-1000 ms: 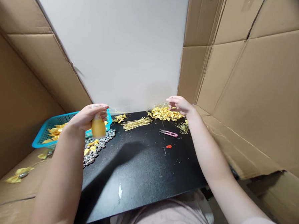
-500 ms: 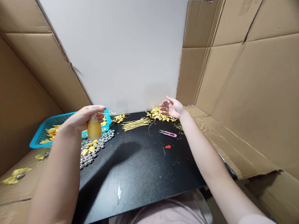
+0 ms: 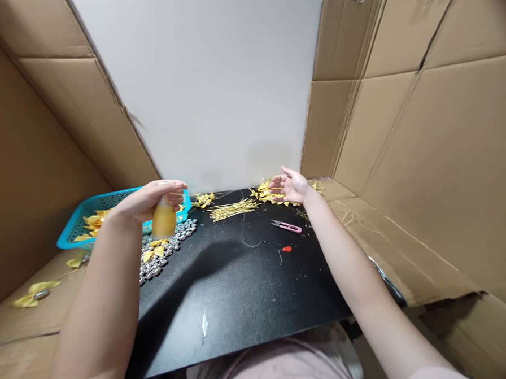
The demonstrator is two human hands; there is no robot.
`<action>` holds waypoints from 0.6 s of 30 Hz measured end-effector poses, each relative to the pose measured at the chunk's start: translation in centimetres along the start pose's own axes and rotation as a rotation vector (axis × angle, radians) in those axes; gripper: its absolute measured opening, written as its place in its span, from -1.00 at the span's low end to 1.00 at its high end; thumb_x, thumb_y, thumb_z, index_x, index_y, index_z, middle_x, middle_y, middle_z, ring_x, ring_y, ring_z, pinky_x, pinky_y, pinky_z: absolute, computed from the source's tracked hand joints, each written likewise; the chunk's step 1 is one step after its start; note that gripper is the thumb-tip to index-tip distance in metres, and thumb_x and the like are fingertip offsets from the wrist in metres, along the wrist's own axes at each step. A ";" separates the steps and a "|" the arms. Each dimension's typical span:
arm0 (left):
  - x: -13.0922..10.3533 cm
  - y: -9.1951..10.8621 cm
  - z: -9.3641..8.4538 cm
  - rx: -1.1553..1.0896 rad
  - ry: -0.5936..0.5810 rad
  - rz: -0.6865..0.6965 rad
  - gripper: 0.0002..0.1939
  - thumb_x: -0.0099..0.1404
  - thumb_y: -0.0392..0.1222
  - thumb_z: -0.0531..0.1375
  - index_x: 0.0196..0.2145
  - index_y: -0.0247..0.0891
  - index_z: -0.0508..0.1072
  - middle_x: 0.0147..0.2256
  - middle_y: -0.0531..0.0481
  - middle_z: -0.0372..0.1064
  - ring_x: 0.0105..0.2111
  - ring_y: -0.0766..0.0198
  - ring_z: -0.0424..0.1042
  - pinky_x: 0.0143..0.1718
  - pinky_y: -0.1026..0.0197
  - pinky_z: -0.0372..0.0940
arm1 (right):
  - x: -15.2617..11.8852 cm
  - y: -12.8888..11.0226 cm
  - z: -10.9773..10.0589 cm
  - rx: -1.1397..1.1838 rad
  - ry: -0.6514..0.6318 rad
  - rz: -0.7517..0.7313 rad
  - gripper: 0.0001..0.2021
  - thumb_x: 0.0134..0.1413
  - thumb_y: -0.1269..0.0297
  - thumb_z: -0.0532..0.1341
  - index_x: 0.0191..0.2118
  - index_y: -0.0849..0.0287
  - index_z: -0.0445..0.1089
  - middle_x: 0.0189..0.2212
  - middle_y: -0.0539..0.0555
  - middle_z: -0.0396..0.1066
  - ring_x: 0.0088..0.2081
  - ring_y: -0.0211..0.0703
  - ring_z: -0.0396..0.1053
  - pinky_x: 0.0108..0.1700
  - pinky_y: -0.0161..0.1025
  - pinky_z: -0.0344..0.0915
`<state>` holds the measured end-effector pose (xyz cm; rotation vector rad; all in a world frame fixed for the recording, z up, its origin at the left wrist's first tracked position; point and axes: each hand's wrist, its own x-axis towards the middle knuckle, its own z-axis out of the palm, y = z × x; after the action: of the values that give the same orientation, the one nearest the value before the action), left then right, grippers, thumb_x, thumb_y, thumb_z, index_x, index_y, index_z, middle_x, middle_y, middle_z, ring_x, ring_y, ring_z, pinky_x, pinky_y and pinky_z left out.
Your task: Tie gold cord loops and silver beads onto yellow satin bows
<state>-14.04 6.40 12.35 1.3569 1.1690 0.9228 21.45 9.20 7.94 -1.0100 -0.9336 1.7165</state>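
Observation:
My left hand [image 3: 145, 202], at centre-left above the table, is curled round what looks like a spool of yellow thread [image 3: 163, 221], slightly blurred, its upper end hidden by the fingers. Level with it on the right, my right hand [image 3: 294, 186] has its palm turned inward and fingers apart, and no object shows in it. Behind that hand is a pile of yellow bows [image 3: 262, 190]. A thin thread [image 3: 249, 245] curves in the middle. Pink thread snips [image 3: 289, 227] and a red needle threader [image 3: 286, 249] are below my right hand.
A turquoise basket [image 3: 70, 227] with yellow bows stands at the left. Silvery beads [image 3: 183, 233] lie beside it, a few bows on top. A bundle of gold strips [image 3: 232, 210] lies at the back of the black table [image 3: 241, 292]. Cardboard walls [image 3: 437, 146] rise on both sides.
A thin loose thread now curves lower across the table's middle. The whole view has shifted slightly; both hands keep nearly the same pose.

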 end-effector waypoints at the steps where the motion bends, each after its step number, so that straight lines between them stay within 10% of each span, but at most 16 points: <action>1: -0.1 0.0 0.2 0.049 -0.057 -0.007 -0.72 0.02 -0.09 0.35 -0.36 -0.28 0.42 -0.64 0.16 0.10 -0.62 0.42 0.10 -0.57 0.30 0.12 | -0.1 -0.1 0.3 0.021 -0.002 -0.027 -0.57 0.31 0.03 -0.08 -0.43 0.18 0.30 -0.52 0.07 0.48 -0.43 -0.14 0.47 -0.32 -0.16 0.37; 4: -0.4 -0.1 1.1 0.214 -0.244 -0.026 -0.65 0.09 -0.02 0.31 -0.23 -0.30 0.52 -0.68 0.17 -0.01 -0.65 0.41 0.03 -0.60 0.29 0.08 | -0.6 -0.6 1.3 0.127 0.012 -0.187 -0.61 0.29 0.06 0.01 -0.48 0.16 0.30 -0.58 -0.01 0.44 -0.49 -0.25 0.43 -0.34 -0.26 0.34; 9: 0.2 -0.8 3.0 0.389 -0.301 0.040 -0.67 0.06 0.06 0.31 -0.28 -0.21 0.59 -0.51 -0.03 0.37 -0.56 0.28 0.29 -0.54 0.25 0.23 | -2.7 -1.6 3.0 0.092 -0.044 -0.417 -0.70 0.21 0.05 0.11 -0.44 0.13 0.35 -0.55 -0.05 0.41 -0.50 -0.32 0.36 -0.34 -0.29 0.32; 15: 1.5 -1.5 5.9 0.143 -0.059 0.191 -0.71 0.10 0.03 0.31 -0.43 -0.29 0.50 -0.53 0.00 0.37 -0.57 0.33 0.31 -0.49 0.27 0.28 | -6.0 -2.6 3.8 -0.247 -0.124 -0.742 -0.89 -0.01 0.23 0.22 -0.35 0.13 0.36 -0.42 -0.01 0.43 -0.37 -0.29 0.39 -0.23 -0.28 0.33; 18: 2.1 -1.5 6.0 -0.037 0.149 0.227 -0.66 0.07 0.05 0.33 -0.44 -0.31 0.44 -0.59 0.06 0.31 -0.62 0.35 0.30 -0.53 0.28 0.26 | -6.3 -3.6 2.2 -0.306 0.075 -0.888 -0.93 -0.05 0.30 0.16 -0.37 0.13 0.31 -0.42 -0.02 0.40 -0.39 -0.30 0.38 -0.28 -0.30 0.31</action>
<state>-8.02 6.98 9.96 1.4311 1.1178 1.2197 22.22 4.06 13.45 -0.6683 -1.3560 0.8046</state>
